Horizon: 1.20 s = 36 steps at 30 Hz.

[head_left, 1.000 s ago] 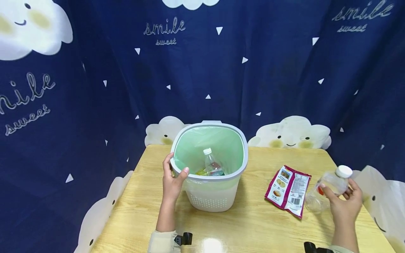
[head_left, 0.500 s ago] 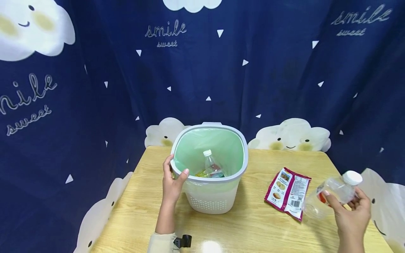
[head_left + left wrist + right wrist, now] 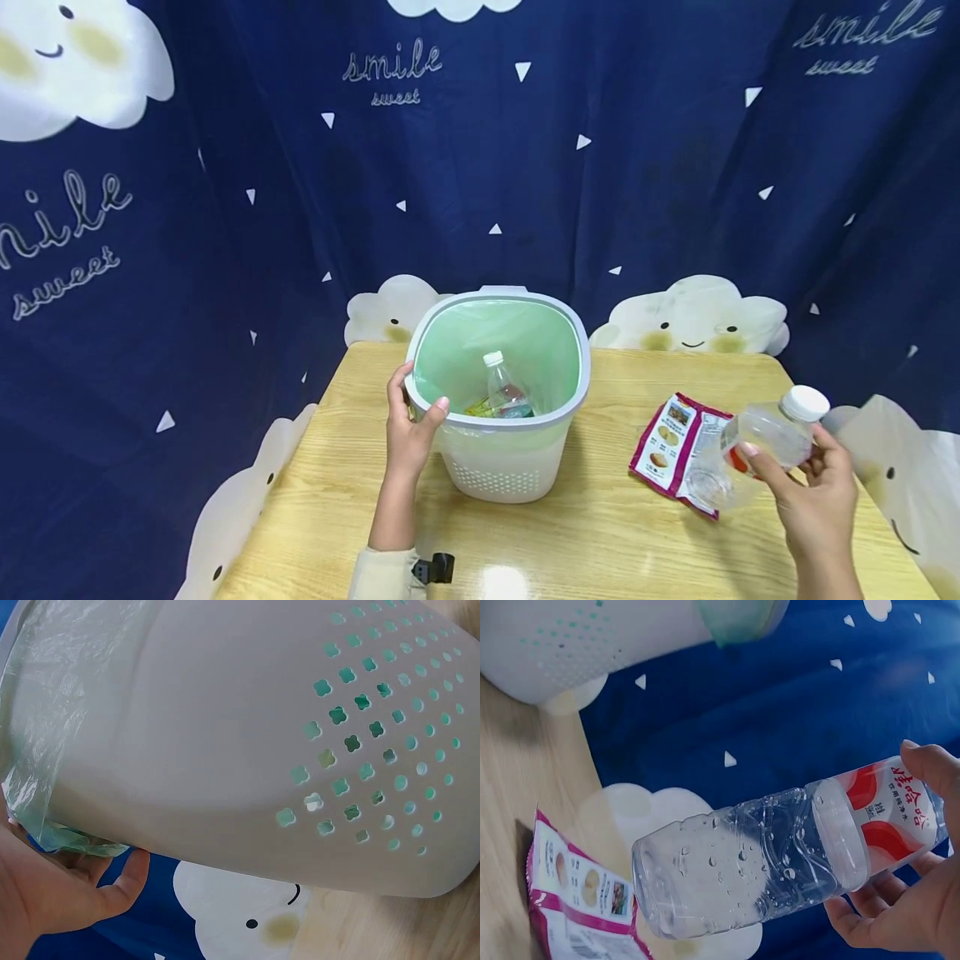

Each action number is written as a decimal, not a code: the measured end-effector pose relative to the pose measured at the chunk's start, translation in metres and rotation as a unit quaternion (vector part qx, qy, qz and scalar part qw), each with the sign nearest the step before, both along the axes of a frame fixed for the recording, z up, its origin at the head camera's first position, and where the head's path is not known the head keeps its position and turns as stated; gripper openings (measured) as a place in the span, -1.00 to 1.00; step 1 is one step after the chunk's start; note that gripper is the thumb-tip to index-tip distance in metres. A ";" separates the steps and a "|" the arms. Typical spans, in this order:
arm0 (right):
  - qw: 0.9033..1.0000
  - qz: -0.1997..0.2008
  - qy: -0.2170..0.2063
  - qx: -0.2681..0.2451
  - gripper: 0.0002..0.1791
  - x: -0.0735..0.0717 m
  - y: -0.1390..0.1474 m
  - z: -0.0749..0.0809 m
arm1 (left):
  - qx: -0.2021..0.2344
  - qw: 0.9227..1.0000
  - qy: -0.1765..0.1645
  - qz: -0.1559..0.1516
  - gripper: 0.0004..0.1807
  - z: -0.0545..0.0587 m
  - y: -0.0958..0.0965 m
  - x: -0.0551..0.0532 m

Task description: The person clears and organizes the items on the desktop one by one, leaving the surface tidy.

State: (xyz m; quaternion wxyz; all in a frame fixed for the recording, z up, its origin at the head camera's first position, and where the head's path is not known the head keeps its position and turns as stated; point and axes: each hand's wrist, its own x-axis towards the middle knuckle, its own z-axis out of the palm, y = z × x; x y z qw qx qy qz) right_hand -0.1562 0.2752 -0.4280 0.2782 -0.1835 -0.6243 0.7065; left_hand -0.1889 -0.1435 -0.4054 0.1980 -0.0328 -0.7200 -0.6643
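A white trash bin (image 3: 495, 462) with a grey rim and green liner stands on the table. My left hand (image 3: 408, 433) grips its rim at the left front, thumb over the edge; the left wrist view has the fingers (image 3: 124, 889) against the bin's side. My right hand (image 3: 821, 500) holds a clear plastic bottle (image 3: 772, 433) by its red-and-white label (image 3: 889, 814). The bottle is tilted, white cap up and to the right, with droplets on its inner wall. Its base overlaps a magenta-edged snack bag (image 3: 667, 442) in the head view.
Inside the bin lie another capped bottle (image 3: 501, 387) and a yellow wrapper (image 3: 480, 408). The wooden table (image 3: 600, 550) ends at a dark blue curtain (image 3: 480, 167) with white clouds, which hangs behind it and along both sides.
My right hand has lifted the bottle and, after a shift to the right, brought it leftward over the snack bag. The left hand and the bin have stayed in place.
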 end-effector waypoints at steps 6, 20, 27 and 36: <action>0.999 0.035 0.004 0.017 -0.21 -0.002 -0.012 0.013 | -0.002 1.000 -0.001 0.004 -0.18 -0.001 0.000 0.000; 0.983 0.151 0.098 0.048 -0.26 -0.013 -0.038 0.045 | 0.001 1.000 -0.006 0.001 -0.18 -0.001 -0.001 0.001; 0.971 0.194 0.130 0.048 -0.31 -0.023 -0.044 0.060 | 0.000 1.000 -0.006 0.002 -0.18 0.001 -0.001 0.002; 0.958 0.227 0.173 0.019 -0.37 -0.036 -0.038 0.082 | 0.003 1.000 -0.010 0.002 -0.19 0.001 0.000 0.002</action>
